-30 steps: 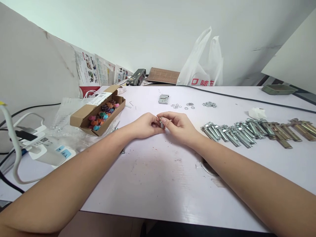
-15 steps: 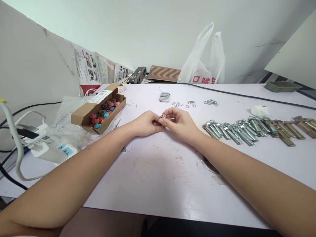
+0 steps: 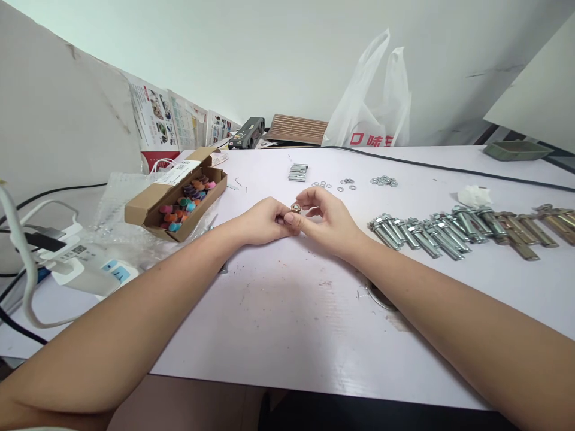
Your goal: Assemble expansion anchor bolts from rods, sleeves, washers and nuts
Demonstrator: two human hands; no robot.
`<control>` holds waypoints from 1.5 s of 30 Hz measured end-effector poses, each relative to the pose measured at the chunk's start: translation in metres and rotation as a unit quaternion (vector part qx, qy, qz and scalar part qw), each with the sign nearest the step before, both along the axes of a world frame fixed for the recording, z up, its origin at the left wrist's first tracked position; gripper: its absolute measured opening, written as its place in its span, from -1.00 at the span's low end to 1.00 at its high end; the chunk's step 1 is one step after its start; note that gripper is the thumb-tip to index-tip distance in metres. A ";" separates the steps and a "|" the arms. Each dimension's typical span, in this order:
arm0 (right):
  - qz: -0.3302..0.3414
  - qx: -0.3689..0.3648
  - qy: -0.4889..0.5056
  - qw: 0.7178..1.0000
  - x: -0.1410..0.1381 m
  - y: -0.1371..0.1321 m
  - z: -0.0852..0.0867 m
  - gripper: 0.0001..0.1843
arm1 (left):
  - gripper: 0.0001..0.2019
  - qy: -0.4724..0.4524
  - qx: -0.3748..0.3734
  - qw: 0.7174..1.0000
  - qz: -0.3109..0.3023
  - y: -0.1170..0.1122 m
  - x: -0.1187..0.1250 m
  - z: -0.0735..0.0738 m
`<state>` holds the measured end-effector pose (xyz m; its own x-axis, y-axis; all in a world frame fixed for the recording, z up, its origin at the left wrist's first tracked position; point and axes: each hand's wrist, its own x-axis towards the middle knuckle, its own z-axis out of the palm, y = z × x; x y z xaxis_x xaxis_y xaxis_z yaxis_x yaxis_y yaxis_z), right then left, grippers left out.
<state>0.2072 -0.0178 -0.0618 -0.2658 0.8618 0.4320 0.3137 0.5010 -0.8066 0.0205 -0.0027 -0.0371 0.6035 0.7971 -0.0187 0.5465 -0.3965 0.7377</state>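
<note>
Both my hands meet over the middle of the white table. My left hand is closed in a pinch on a small metal bolt that stands end-up between the two hands. The fingertips of my right hand are closed on the top of the same bolt, at its nut. Most of the bolt's shaft is hidden by my fingers.
A row of several finished expansion bolts lies to the right. Washers, nuts and metal sleeves lie behind my hands. An open cardboard box of coloured caps sits left, by a power strip. A plastic bag stands at the back.
My hands have stayed together on the bolt and drifted slightly up the picture. My right fingers have shifted round its top. The camera has tipped down a little.
</note>
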 end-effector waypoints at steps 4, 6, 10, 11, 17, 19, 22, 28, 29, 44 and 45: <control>0.051 0.042 -0.026 0.997 0.001 -0.001 0.001 -0.78 | -0.77 0.005 0.008 1.000 -0.010 0.001 -0.001 -0.001; 0.032 0.037 -0.028 0.998 0.000 -0.001 0.002 -0.82 | -0.77 0.006 0.006 1.000 -0.007 0.000 -0.001 0.000; -0.036 0.012 -0.042 0.998 -0.002 -0.002 0.001 -0.69 | -0.76 0.007 -0.010 1.000 0.011 -0.002 0.001 0.003; -0.037 0.013 -0.045 0.998 -0.002 -0.002 0.002 -0.64 | -0.75 0.007 -0.014 1.000 0.015 -0.002 0.001 0.003; -0.007 0.098 -0.036 0.995 0.002 -0.005 0.009 -0.79 | -0.77 0.001 -0.006 1.000 -0.002 0.000 0.000 0.000; -0.035 0.112 -0.025 0.993 0.004 -0.004 0.009 -0.68 | -0.72 0.014 -0.009 1.000 -0.002 0.001 0.000 -0.001; -0.049 0.107 -0.012 0.993 0.005 -0.003 0.006 -0.84 | -0.69 0.023 -0.011 1.000 -0.004 0.002 0.000 -0.001; -0.035 0.160 0.003 0.986 0.004 -0.004 0.006 -0.70 | -0.70 0.022 -0.010 1.000 -0.006 0.002 0.000 0.000; -0.047 0.157 0.007 0.986 0.004 -0.004 0.007 -0.68 | -0.69 0.024 -0.016 1.000 -0.003 0.002 0.000 0.000; -0.027 0.110 -0.006 0.994 0.009 0.000 0.008 -0.74 | -0.68 0.035 -0.012 0.999 0.000 0.004 -0.003 -0.002; -0.012 0.109 -0.008 0.994 0.008 0.000 0.008 -0.73 | -0.68 0.037 -0.010 0.999 -0.001 0.004 -0.003 -0.001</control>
